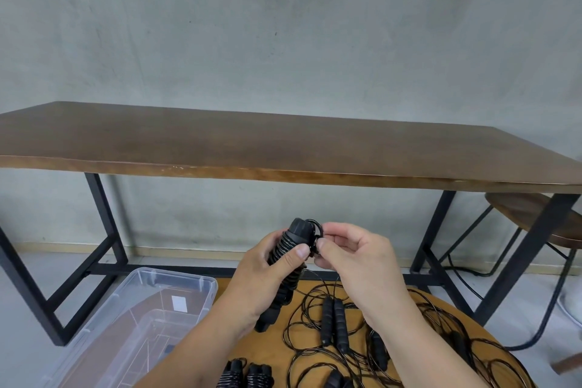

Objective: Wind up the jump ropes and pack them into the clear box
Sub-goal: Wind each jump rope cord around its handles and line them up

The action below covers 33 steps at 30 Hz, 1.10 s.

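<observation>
**Jump rope handles held above the round surface**

Head view: the jump rope handles [285,264], bundled with cord wound around them, are raised above the round wooden surface [252,343], near its far edge. The left hand [261,274] wraps its grip around the bundle, thumb across the coils. The right hand [352,257] pinches the cord loop [316,231] at the bundle's top. Loose jump ropes [333,321] lie tangled on the surface; two wound bundles [245,375] sit at its near edge. The clear box [201,285] stands on the floor beside its left edge.

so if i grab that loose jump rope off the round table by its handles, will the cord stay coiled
Probably not: the loose jump rope has thin cord sprawled in slack, overlapping loops, so it likely hangs floppy. It may snag neighbouring cords. The ribbed handles look grippy.
</observation>
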Motion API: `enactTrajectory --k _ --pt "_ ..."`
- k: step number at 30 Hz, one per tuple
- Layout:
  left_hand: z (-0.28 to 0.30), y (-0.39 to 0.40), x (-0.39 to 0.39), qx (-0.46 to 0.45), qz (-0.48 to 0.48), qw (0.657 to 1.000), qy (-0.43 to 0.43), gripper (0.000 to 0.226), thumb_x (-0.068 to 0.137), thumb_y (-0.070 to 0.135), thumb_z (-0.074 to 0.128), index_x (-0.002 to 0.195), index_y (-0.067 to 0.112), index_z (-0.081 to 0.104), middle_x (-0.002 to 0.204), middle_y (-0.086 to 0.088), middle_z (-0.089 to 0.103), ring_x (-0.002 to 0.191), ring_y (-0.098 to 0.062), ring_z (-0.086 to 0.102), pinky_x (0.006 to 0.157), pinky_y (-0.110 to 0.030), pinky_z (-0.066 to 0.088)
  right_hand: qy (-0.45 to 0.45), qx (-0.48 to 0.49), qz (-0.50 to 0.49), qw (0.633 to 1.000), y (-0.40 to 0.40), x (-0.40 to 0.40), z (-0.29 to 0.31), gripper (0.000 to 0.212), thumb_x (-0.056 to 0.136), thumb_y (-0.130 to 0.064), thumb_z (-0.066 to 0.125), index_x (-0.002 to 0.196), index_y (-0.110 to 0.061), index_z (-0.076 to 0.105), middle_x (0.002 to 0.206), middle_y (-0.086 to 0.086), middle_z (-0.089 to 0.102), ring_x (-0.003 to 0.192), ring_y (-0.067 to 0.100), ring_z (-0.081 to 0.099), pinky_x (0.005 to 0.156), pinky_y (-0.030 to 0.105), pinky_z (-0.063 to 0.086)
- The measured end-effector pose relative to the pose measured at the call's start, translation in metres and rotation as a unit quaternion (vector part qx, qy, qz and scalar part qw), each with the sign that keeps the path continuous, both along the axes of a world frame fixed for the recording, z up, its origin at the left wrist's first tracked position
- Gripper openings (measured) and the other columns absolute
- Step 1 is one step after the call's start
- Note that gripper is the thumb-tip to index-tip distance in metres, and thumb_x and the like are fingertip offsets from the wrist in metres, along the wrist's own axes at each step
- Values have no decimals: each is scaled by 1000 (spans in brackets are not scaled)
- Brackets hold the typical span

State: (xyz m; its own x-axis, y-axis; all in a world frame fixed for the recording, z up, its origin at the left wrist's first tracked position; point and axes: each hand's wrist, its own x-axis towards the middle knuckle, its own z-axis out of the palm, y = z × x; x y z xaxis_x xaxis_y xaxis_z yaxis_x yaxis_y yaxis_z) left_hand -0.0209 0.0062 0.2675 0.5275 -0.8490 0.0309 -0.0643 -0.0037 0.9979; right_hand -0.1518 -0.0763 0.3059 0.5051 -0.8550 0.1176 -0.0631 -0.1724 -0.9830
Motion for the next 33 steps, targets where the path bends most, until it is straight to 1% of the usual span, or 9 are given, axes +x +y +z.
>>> enactTrajectory --k 6,12,17,19,22,24,26,30,33 --pt "-1 0 -4 -6 -3 986 169 54 73 58 73 107 17 69 84 -12 74 68 -20 69 60 -31 50 13 0 -30 999 0 -1 -7 8 87 -11 72 91 -17 71 74 0 74 67 11 73 62 20 58" --pt "-2 -1 -2 -75 -152 886 431 67 79 60 68 117 5 67 90 -25 64 65 -29 64 60 -32 57 -11 75 -10 997 -11 -7 -3 9 88 -5 69 94 -12 70 75 7 75 65 17 71 66 26 59" --pt "-7 -3 4 -88 -237 851 461 71 86 56 61 130 2 57 92 -24 61 68 -29 64 63 -33 58 24 26 -15 999 -28 -10 -2 12 89 -3 67 91 -15 70 74 3 75 65 16 71 67 27 58" --pt "-9 -2 4 -65 -196 882 424 73 84 57 64 130 0 58 91 -24 63 67 -28 65 62 -32 57 38 19 -18 999 -31 -11 -8 11 89 -4 67 94 -13 71 76 0 76 69 15 73 68 26 58" --pt "-7 0 1 36 -29 990 135 66 76 62 64 124 17 62 93 -13 74 74 -20 69 67 -29 55 47 20 -15 999 -26 -12 -14 11 89 -8 68 96 -15 71 80 -2 76 74 12 73 68 23 58" --pt "-5 -2 -4 46 30 996 -64 62 76 63 62 128 32 54 97 3 72 84 -9 68 71 -23 53 53 -1 -9 999 -16 -9 -15 10 90 -15 68 95 -23 71 81 -6 75 75 7 72 66 18 56" --pt "-5 -5 -9 28 40 986 -158 49 82 58 62 126 43 46 99 15 64 83 0 62 67 -12 46 56 -31 -4 998 -5 -4 -15 13 92 -19 65 98 -31 69 83 -14 72 76 3 70 67 15 54" --pt "-9 -8 -11 7 21 982 -186 59 75 77 57 124 52 35 110 21 61 100 2 59 81 -20 49 22 -9 7 1000 4 5 -17 22 94 -24 63 111 -38 62 88 -24 65 86 -8 62 67 10 45" --pt "-13 -7 -6 0 -1 996 -87 49 81 56 52 126 47 38 111 15 62 102 -8 61 87 -32 50 17 37 24 999 2 11 -21 33 93 -29 64 126 -33 61 108 -18 63 101 -1 60 80 18 48"
